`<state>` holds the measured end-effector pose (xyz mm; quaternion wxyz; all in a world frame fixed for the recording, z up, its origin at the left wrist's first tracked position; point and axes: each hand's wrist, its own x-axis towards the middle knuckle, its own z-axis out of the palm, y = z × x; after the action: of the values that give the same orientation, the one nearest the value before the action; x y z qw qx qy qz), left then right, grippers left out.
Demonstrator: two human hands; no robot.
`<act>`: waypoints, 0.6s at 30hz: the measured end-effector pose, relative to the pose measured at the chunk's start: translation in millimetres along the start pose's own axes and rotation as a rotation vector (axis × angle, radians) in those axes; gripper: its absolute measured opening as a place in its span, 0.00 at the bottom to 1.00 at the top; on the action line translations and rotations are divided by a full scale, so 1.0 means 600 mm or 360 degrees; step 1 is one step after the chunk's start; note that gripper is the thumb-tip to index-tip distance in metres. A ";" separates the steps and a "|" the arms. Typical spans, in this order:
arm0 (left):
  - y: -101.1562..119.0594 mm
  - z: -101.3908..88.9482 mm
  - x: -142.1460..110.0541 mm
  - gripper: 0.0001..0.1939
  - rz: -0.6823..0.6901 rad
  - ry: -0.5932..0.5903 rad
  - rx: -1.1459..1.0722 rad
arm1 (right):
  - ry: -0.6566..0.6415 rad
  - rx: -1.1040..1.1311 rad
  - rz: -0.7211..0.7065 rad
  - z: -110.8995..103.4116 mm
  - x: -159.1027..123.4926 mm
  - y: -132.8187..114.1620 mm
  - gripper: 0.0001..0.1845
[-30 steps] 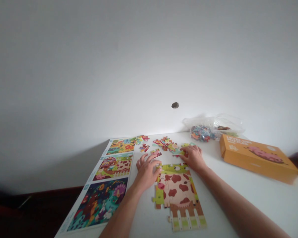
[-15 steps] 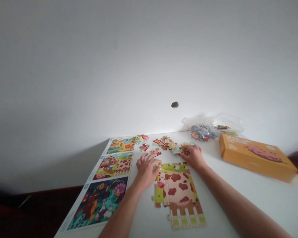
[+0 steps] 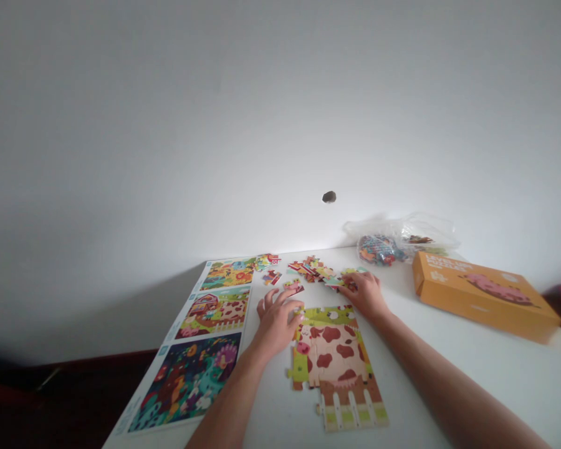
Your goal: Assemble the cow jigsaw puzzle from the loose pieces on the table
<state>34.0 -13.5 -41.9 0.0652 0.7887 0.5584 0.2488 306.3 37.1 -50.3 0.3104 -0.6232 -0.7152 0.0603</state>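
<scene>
A partly joined jigsaw puzzle (image 3: 336,355) lies flat on the white table, showing a spotted cow above a fence. My left hand (image 3: 275,321) rests at its upper left corner, fingers apart and curved, with the thumb and index finger by the puzzle's edge. Beyond the puzzle, my right hand (image 3: 367,293) reaches to the right end of the loose pieces. Its bent fingers are on a puzzle piece (image 3: 333,283), and the fingertips are partly hidden. Other loose puzzle pieces (image 3: 308,268) lie in a heap, and a pink one (image 3: 293,286) sits just past my left fingers.
At the left is a picture sheet (image 3: 182,380) with three printed scenes, one matching the cow. An orange puzzle box (image 3: 486,296) lies on the right. Behind it, clear plastic bags (image 3: 383,246) hold more pieces against the wall (image 3: 262,156), which has a small hole (image 3: 329,197).
Hardly anything differs. Both hands stay in the same places, with only a very slight shift of the right fingers and of the view.
</scene>
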 end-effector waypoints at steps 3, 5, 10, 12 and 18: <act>0.000 0.000 0.000 0.13 -0.0006 -0.0016 -0.0003 | 0.0014 -0.0017 -0.0004 0.000 0.000 0.000 0.13; 0.000 0.000 0.000 0.13 -0.0014 -0.0022 0.0000 | 0.0024 -0.0031 -0.0012 0.001 0.000 0.001 0.12; 0.003 -0.003 0.000 0.13 -0.0032 -0.0046 -0.0002 | 0.0071 -0.0058 -0.0005 0.004 0.001 0.003 0.11; 0.004 -0.003 0.000 0.13 -0.0041 -0.0055 0.0002 | 0.0089 -0.0048 -0.0005 0.003 0.002 0.003 0.10; 0.003 -0.003 0.000 0.13 -0.0044 -0.0054 0.0008 | 0.0106 -0.0002 -0.0010 0.000 0.005 0.006 0.09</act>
<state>34.8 -14.6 -39.8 0.0761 0.7852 0.5687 0.2328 309.2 40.9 -50.9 0.3340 -0.6228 -0.7065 0.0379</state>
